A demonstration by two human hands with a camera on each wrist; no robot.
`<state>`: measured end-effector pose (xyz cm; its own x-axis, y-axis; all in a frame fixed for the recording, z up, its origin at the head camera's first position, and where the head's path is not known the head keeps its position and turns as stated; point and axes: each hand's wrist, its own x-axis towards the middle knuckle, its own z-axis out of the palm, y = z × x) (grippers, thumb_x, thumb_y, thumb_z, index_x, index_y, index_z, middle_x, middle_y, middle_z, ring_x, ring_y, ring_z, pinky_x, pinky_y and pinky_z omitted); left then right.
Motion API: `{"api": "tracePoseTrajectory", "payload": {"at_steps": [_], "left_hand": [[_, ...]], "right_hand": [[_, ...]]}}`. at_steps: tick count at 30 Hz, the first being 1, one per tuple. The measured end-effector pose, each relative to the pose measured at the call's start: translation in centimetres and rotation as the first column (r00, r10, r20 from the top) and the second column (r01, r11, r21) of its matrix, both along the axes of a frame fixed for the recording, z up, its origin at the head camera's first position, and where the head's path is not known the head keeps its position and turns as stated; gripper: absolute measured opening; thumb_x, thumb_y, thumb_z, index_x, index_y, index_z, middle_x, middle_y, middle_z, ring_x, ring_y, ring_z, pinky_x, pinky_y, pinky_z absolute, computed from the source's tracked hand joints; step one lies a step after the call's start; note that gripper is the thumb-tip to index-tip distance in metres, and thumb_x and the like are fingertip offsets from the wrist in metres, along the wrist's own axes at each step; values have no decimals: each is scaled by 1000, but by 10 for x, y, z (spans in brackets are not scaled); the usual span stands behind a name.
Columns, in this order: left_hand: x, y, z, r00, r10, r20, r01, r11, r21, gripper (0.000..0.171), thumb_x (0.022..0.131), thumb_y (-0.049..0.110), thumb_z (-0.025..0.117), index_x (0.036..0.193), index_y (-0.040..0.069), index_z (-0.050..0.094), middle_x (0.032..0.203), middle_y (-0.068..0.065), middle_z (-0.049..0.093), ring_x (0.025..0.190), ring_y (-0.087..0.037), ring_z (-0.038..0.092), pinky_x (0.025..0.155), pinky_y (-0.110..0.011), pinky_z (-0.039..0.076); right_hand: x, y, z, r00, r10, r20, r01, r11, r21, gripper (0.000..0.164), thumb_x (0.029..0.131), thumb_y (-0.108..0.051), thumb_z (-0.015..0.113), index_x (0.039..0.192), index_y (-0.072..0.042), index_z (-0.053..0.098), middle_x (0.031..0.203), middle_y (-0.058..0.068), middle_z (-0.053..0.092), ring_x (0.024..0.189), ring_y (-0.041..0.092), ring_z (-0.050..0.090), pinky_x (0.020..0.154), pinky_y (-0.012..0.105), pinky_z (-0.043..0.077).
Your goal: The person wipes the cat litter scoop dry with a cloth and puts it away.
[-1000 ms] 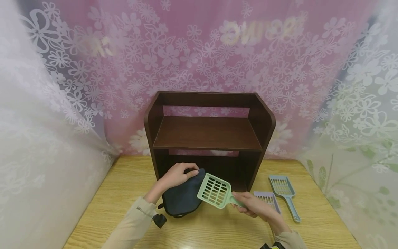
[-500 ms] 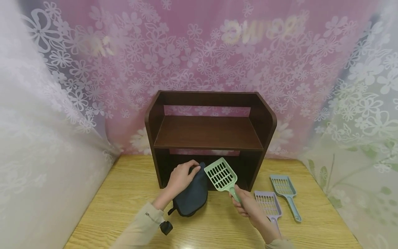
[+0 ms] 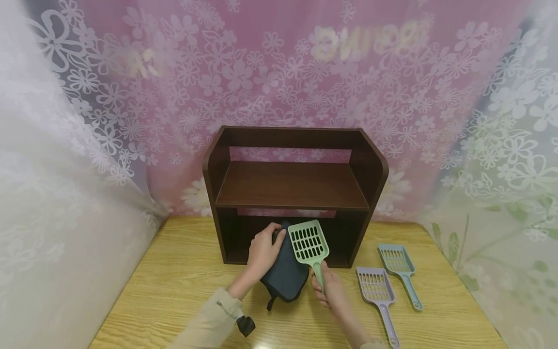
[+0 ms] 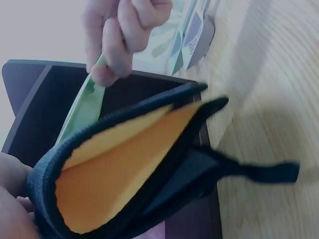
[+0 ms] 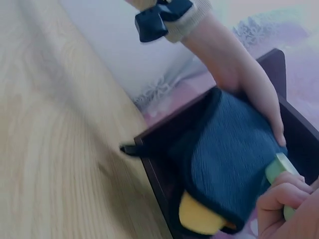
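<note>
Here, the left hand (image 3: 263,249) pinches the far end of a dark blue pouch (image 3: 285,276), its thumb and fingers closed on the fabric, while the right hand (image 3: 330,288) has its fingers curled round the handle of a green slotted scoop (image 3: 309,242). The pouch is in front of the lower compartment of a dark brown shelf (image 3: 292,184), its near end slanting down towards the person; whether it touches the surface (image 3: 165,291) cannot be told. From the left wrist, the pouch gapes between its dark-trimmed edges and shows an orange lining (image 4: 119,174), with a dark strap (image 4: 271,172) sticking out at one side. The scoop is raised with its slotted head pointing away from the person, and in the head view that head overlaps the pouch's right edge; contact between the two is unclear. To the right of both hands, a purple scoop (image 3: 376,287) and a blue scoop (image 3: 397,261) lie on the surface just beside each other, the blue one farther right, both handles slanting towards the person. A pink flowered curtain (image 3: 283,72) hangs behind the shelf, and a small black device (image 3: 246,325) sits at the left cuff
</note>
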<state>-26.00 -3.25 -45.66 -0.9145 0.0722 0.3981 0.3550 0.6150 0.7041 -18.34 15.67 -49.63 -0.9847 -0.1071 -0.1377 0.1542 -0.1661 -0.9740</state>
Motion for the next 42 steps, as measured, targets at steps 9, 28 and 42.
{"api": "tracePoseTrajectory", "payload": {"at_steps": [9,28,42], "left_hand": [[15,17,-10,1000,-5,-21,5,1000,21,25,102,31,63,117,12,70,98,-2,72,67,-11,62,57,-26,46],[28,27,-15,999,43,-12,-43,999,-24,23,101,29,65,111,10,74,94,-5,73,67,-18,66,54,-28,47],[6,0,-3,997,70,31,-71,997,39,25,102,29,62,112,9,74,94,-8,74,61,-14,58,53,-30,44]], "right_hand": [[-2,-16,7,997,-72,-20,70,991,-111,47,112,-42,18,103,-5,46,66,-5,38,43,1,27,41,17,22],[-7,-13,12,997,-71,-34,66,988,-137,47,111,-44,16,102,-7,44,66,-6,37,42,1,25,40,16,25],[4,-8,5,999,38,25,-38,999,9,47,113,-40,19,92,-7,45,62,-5,33,42,2,23,41,18,21]]}}
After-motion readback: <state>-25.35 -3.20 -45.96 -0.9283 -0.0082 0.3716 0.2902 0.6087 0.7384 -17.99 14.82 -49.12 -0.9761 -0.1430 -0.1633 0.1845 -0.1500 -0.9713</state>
